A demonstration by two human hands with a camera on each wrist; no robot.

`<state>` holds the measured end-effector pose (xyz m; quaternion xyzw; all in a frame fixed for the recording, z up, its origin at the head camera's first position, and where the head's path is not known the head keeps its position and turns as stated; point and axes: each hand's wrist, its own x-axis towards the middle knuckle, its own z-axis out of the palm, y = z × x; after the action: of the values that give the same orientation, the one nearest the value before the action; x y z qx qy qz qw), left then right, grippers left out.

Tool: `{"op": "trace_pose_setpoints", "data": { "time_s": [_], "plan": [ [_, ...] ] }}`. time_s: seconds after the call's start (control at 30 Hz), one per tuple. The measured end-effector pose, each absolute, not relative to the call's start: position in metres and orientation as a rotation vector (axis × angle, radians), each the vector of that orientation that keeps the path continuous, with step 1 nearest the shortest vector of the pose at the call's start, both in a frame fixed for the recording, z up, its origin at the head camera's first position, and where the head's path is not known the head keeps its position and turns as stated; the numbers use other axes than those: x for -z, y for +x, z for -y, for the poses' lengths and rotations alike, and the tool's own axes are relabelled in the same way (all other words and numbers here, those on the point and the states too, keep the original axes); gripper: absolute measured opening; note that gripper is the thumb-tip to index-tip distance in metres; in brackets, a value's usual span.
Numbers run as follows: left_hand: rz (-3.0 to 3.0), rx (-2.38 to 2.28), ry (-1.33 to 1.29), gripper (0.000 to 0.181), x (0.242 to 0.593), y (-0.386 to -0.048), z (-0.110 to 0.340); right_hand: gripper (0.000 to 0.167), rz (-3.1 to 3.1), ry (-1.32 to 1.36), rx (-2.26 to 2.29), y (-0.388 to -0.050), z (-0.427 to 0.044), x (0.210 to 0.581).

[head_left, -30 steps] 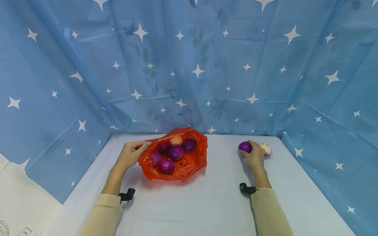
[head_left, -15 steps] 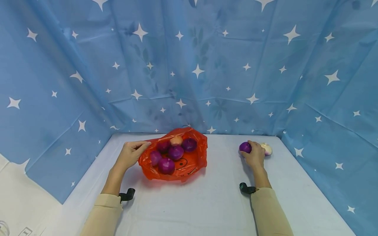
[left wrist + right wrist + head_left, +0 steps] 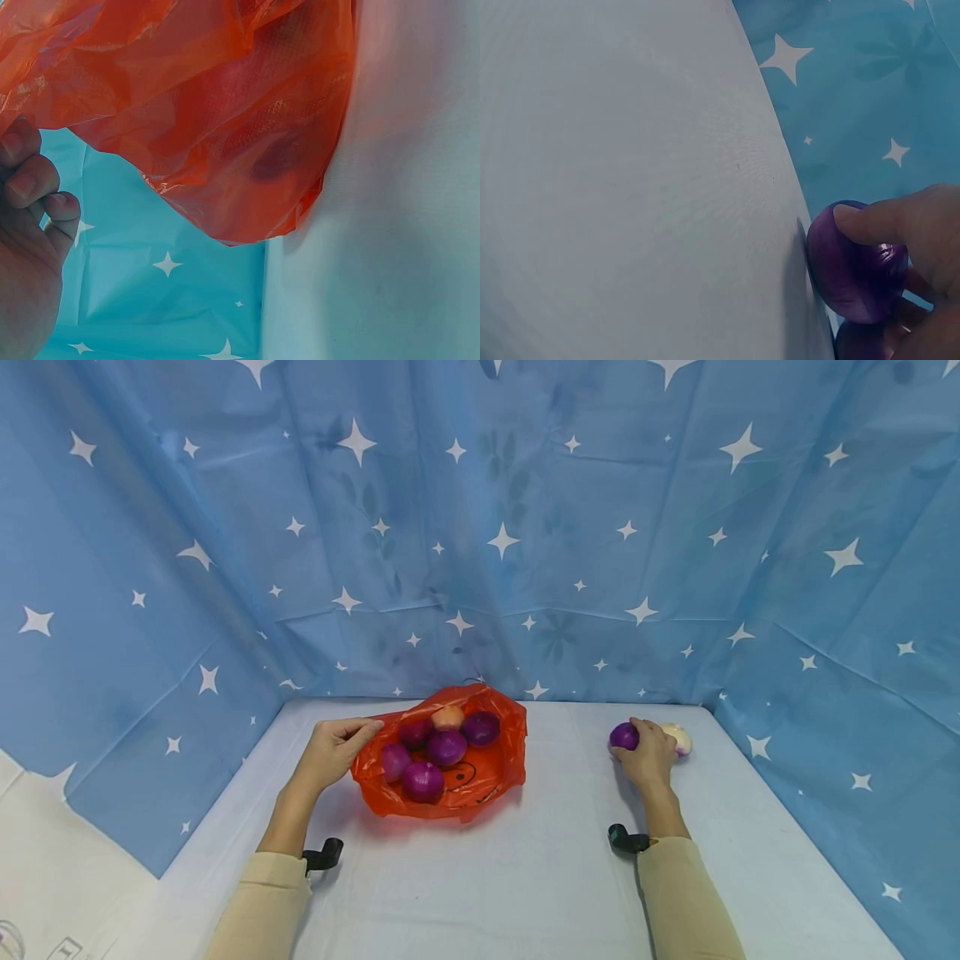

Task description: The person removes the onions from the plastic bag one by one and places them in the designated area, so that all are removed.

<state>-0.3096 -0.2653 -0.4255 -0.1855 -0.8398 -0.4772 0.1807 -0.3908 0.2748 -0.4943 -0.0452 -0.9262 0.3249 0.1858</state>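
Observation:
My left hand [image 3: 336, 753] pinches the left rim of a red plastic bag [image 3: 504, 768], which stands wide at the mouth on the table. Inside it lie several purple onions [image 3: 447, 748] and one paler, orange-tan onion [image 3: 448, 718]. Curled fingers [image 3: 34, 180] meet the bag's film [image 3: 225, 127] in the left wrist view. At the right, my right hand [image 3: 649, 753] grips a purple onion [image 3: 624, 736] between thumb and fingers; the thumb lies across it in the right wrist view. A whitish onion with a purple patch [image 3: 678, 738] sits just right of that hand, partly hidden behind it.
A white cloth covers the table [image 3: 480, 885]. Blue curtains [image 3: 480, 527] with white stars rise along its back and both sides. A black wrist camera [image 3: 324, 855] sits on the left wrist, and another black camera [image 3: 627, 839] on the right.
The purple onion in my right hand has shifted very slightly to the right, along with the fingers. My left hand and the bag have stayed where they were.

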Motion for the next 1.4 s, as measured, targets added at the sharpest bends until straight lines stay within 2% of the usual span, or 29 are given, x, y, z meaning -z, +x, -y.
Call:
{"op": "trace_pose_setpoints", "data": {
  "time_s": [0.9,1.13,1.4],
  "plan": [
    [2.377,1.372,-0.533,0.023,0.425,-0.310,0.264,0.074,2.594,-0.187,-0.976,-0.390,-0.272,0.486],
    [2.380,1.371,-0.529,0.023,0.425,-0.310,0.264,0.061,2.468,-0.029,-1.016,-0.389,-0.266,0.474],
    [2.381,1.400,-0.531,0.026,0.425,-0.309,0.264,0.058,2.374,0.288,-1.113,-0.385,-0.242,0.452]
  ]
}}
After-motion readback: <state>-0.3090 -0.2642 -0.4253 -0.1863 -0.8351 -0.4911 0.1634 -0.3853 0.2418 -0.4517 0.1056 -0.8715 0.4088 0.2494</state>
